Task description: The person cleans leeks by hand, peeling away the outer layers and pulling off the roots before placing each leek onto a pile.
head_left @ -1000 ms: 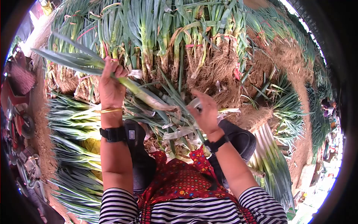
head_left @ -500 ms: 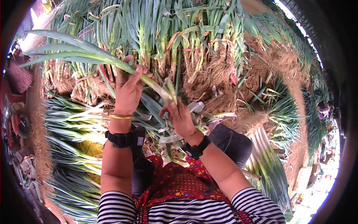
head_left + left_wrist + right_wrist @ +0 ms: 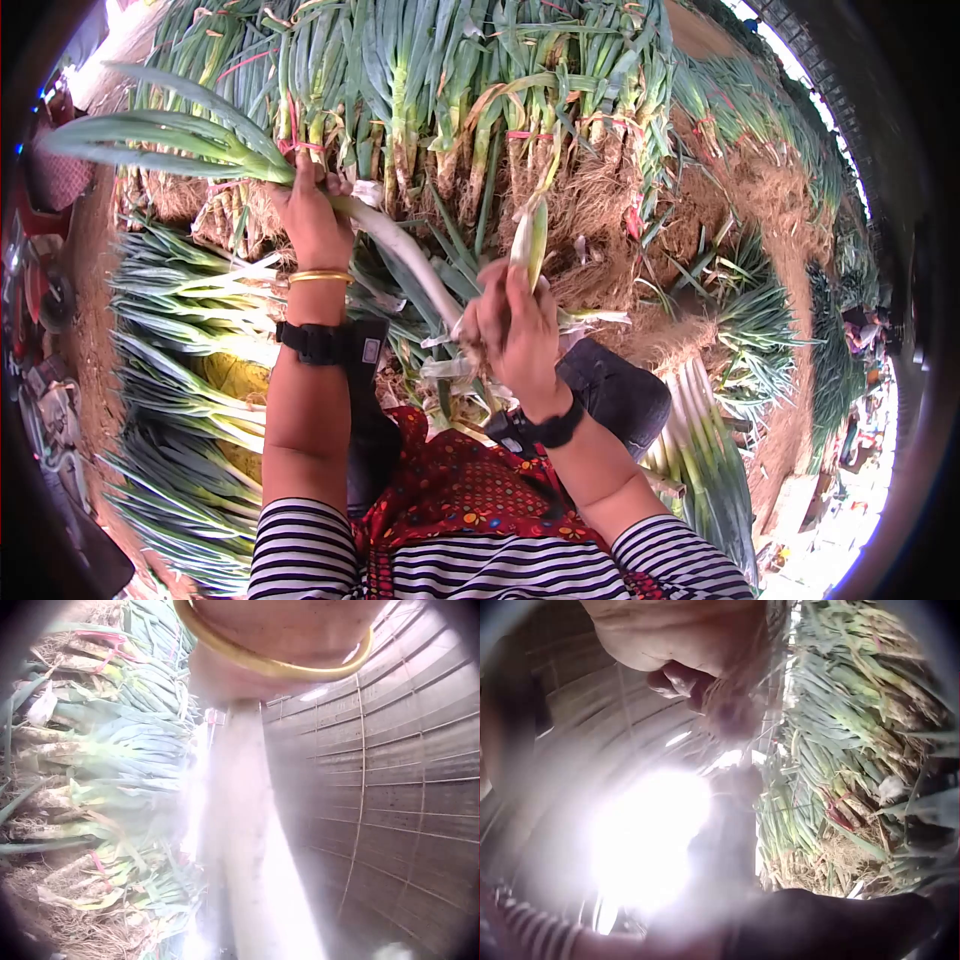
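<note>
My left hand grips a green onion just below its leaves. The leaves fan out to the left, and the bare white shaft slants down to the right. My right hand, fingers curled, holds a peeled pale-green outer leaf that sticks up above the fingers. The root end of the onion lies right at those fingers. In the left wrist view the white shaft runs down from the hand. The right wrist view, partly washed out by glare, shows brown roots by the curled fingers.
Tied bundles of green onions with rooty ends stand across the back. Loose onions lie in piles at left, cleaned white-stemmed ones at right. Peeled scraps lie between the knees. A motorbike stands far left.
My right hand came in to the onion's lower end and pulled an outer leaf away, leaving the shaft white. The left hand kept its grip, shifting slightly left and down since half a second ago.
</note>
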`<action>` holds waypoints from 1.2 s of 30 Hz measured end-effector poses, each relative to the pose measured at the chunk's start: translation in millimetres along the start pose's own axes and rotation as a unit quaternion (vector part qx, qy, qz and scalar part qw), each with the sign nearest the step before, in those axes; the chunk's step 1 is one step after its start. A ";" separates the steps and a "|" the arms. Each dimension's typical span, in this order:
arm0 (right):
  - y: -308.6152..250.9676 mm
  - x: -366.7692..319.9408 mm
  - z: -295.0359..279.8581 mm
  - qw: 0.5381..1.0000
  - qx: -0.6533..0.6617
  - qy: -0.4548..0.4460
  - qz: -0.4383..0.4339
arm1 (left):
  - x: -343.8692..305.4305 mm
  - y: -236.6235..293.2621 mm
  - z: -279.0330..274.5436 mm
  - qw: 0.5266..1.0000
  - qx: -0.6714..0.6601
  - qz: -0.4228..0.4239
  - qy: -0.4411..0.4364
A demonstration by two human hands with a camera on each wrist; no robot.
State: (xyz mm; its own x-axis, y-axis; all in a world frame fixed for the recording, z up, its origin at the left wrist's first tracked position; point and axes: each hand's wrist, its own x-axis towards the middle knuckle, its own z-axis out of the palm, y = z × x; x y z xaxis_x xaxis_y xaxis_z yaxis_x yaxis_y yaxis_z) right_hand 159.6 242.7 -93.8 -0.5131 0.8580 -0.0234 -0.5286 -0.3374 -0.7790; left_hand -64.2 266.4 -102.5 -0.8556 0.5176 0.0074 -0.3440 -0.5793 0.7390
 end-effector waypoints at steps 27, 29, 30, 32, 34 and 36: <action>-52.3 -25.9 -14.7 0.652 -0.737 -0.122 -0.132 | 3.6 9.0 -5.7 0.996 -0.067 0.008 0.050; -23.3 7.5 6.1 0.685 -0.693 -0.121 -0.190 | -8.9 5.6 1.5 0.998 -0.070 -0.009 0.003; -5.7 22.8 17.6 0.693 -0.684 -0.107 -0.202 | -12.4 1.3 3.0 0.996 -0.085 -0.025 -0.016; 23.6 49.3 22.5 0.699 -0.675 -0.096 -0.216 | -20.0 -0.4 8.1 0.993 -0.103 -0.039 -0.034; 45.5 69.4 15.1 0.709 -0.668 -0.087 -0.211 | -23.6 5.3 12.2 0.989 -0.117 -0.083 -0.033; 40.7 71.2 15.0 0.721 -0.657 -0.113 -0.189 | -13.6 10.5 3.7 0.986 -0.136 -0.093 -0.039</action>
State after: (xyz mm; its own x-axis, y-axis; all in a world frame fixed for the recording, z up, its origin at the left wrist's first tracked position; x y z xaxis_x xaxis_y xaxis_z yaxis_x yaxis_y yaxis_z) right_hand 91.4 284.3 -117.8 -0.6752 0.6576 0.3341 0.3609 0.6896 -0.6279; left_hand -54.8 255.7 -92.3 -0.7395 0.6712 -0.0509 -0.5915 -0.6119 0.5251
